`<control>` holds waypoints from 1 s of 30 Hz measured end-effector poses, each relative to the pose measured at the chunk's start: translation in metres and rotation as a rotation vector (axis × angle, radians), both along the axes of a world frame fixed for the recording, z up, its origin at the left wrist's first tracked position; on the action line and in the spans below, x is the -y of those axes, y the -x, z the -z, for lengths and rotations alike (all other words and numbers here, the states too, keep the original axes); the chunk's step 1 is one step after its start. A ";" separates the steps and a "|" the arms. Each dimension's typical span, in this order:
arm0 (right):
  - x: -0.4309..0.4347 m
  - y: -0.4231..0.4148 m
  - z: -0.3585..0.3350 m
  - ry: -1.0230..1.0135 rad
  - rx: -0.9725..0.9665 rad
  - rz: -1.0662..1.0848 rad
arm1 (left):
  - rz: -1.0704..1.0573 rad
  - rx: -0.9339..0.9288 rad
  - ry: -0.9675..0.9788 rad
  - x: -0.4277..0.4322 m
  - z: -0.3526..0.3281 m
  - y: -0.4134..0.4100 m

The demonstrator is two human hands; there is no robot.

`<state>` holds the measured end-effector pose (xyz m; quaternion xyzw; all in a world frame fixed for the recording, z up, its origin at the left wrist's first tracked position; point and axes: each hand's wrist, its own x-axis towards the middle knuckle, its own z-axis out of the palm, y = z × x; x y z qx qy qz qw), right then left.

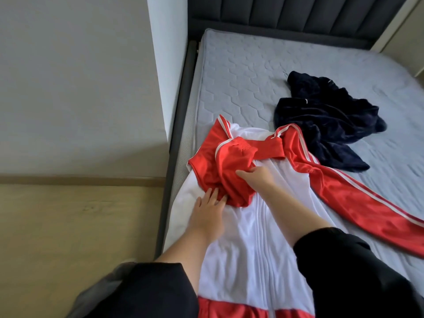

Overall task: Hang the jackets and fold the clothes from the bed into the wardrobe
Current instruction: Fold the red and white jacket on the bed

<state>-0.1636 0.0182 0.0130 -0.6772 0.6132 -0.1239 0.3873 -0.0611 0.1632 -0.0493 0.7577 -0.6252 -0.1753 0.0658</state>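
Note:
A red and white track jacket (241, 244) lies spread on the grey mattress (241, 72), zip up, its right sleeve (358, 200) stretched out toward the lower right. The left sleeve is bunched into a red heap (227, 166) on the chest. My left hand (208, 214) rests flat on the white front, fingertips touching the heap's lower edge. My right hand (257, 177) presses against the heap from the right, fingers curled into the red cloth. A dark navy garment (328, 120) lies crumpled further back on the mattress.
The bed's dark padded headboard (298, 12) runs along the back, and its dark frame rail (174, 143) borders the left side. Left of the bed stands a grey wall (75, 76) above a strip of wooden floor (75, 221).

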 end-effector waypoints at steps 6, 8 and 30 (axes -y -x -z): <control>-0.023 0.034 -0.003 -0.032 0.493 0.458 | -0.067 -0.001 -0.199 0.000 -0.015 0.011; -0.040 0.061 -0.002 -0.086 0.624 0.699 | -0.088 0.013 -0.242 -0.002 -0.019 0.013; -0.078 0.136 -0.004 -0.751 1.164 0.651 | -0.916 -1.854 -0.109 -0.027 -0.048 0.067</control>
